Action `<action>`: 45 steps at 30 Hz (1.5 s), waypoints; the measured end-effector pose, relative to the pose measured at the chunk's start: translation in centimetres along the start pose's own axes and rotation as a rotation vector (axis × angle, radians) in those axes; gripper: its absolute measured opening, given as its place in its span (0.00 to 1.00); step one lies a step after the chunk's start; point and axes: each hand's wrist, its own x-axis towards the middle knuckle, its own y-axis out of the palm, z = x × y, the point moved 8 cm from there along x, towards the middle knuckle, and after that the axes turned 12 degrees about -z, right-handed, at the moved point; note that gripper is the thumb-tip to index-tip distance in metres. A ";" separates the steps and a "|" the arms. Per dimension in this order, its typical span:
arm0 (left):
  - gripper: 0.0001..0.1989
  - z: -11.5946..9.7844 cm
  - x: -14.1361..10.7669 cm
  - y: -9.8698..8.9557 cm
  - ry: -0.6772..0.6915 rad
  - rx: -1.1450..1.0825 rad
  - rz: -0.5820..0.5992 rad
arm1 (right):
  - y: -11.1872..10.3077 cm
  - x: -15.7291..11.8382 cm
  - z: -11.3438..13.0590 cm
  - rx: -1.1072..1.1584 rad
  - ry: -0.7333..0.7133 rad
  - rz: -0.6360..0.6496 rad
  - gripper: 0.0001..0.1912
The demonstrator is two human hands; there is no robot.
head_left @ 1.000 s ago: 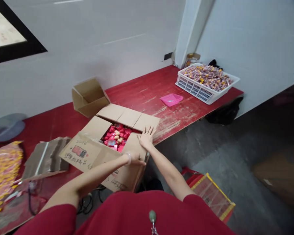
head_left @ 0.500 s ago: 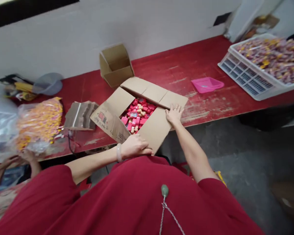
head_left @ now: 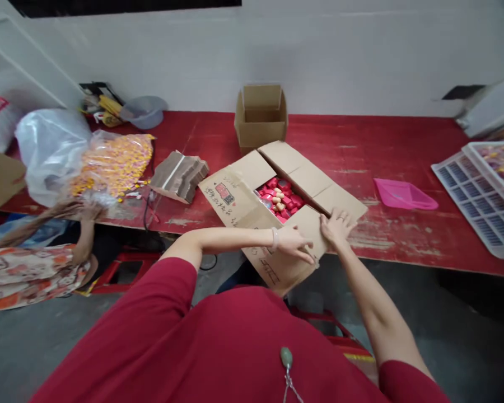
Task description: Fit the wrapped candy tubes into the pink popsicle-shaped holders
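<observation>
A large cardboard box (head_left: 239, 196) stands at the front edge of the red table, its top flaps folded outward. Inside lie many small red pieces (head_left: 292, 204) with several tan, peanut-shaped ones (head_left: 278, 199) among them. My left hand (head_left: 293, 244), with a pale bracelet at the wrist, rests on the near flap, fingers stretched out. At the right corner of the box my right hand (head_left: 336, 225) lies over the flap edges with its fingers spread. Neither hand shows anything else in it.
Behind the box is a smaller open carton (head_left: 262, 131). A stack of flattened cardboard (head_left: 178, 176) and a bag of orange-yellow pieces (head_left: 113, 165) sit left, near another person's hands (head_left: 78, 210). Rightward are a pink scoop (head_left: 405, 195) and a white crate (head_left: 466, 193).
The view has swung left, so the table things appear farther right. The near flap is lower, and my left hand has moved from its near edge onto its surface. My right hand stays at the corner.
</observation>
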 end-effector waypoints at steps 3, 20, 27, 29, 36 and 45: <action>0.31 8.0 -1.3 -3.6 -0.184 0.141 -0.118 | -0.4 1.7 0.6 0.028 0.037 0.018 0.37; 0.32 21.5 -9.3 -5.0 -0.319 0.122 0.081 | 5.4 8.5 33.8 0.155 0.259 0.021 0.45; 0.24 16.8 -11.8 -7.3 -0.142 0.168 -0.022 | 7.1 7.4 32.5 0.103 0.234 -0.090 0.39; 0.20 13.6 -15.0 -8.8 0.035 0.188 -0.141 | 7.5 7.6 32.6 0.118 0.255 -0.035 0.39; 0.20 9.4 -26.8 -15.2 0.201 0.217 -0.596 | 5.9 8.6 34.7 0.193 0.244 0.027 0.38; 0.17 10.4 -28.0 -15.8 -0.093 0.226 -0.455 | 0.1 -1.4 29.1 0.266 -0.289 0.227 0.30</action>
